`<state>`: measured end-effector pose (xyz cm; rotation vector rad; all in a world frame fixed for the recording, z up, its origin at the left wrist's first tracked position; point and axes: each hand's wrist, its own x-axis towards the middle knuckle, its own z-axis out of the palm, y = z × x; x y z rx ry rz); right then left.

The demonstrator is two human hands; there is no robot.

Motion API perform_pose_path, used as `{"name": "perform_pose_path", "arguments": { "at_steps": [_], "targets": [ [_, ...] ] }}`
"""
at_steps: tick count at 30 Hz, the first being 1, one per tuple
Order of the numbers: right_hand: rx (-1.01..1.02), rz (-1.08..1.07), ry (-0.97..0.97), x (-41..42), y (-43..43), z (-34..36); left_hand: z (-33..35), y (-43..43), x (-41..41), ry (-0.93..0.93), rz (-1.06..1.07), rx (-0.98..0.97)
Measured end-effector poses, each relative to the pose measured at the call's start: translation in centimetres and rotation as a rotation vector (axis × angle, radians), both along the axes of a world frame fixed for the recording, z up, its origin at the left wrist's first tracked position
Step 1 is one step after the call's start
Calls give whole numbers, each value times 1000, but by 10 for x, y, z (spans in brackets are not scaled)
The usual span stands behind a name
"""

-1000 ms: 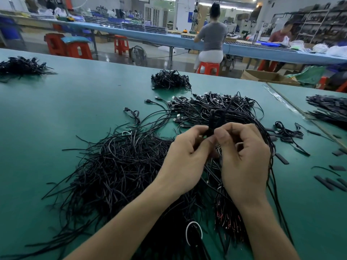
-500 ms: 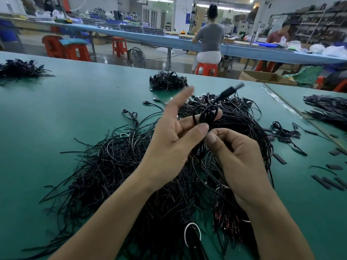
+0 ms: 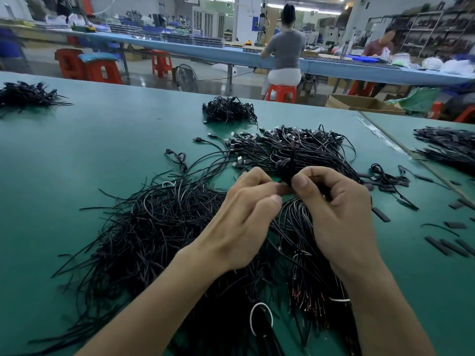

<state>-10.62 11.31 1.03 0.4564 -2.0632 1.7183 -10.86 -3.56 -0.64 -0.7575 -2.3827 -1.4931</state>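
Coiled black cable [image 3: 284, 169], partly hidden by fingers, was pinched by left hand [image 3: 245, 217] and right hand [image 3: 338, 209] just above the loose cable heap [image 3: 154, 240], sleeve pieces [image 3: 381, 214] right of that heap, its tail held upright.

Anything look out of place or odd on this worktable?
Nothing damaged or spilled. The left hand and right hand pinch a coiled cable above the loose cable heap. Short black strips lie scattered on the table's right, untidy only.
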Motion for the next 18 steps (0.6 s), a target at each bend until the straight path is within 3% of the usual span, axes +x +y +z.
{"name": "perform_pose_path", "arguments": {
  "at_steps": [4, 9, 18],
  "targets": [
    [29, 76, 13, 2, -6, 1, 6, -4, -2, -251, 14, 302],
    [57, 130, -46, 2, -8, -4, 14, -10, -5, -439, -188, 537],
    [-330, 324, -508, -2, -11, -16, 13, -28, -12, -165, -164, 371]
  ]
}}
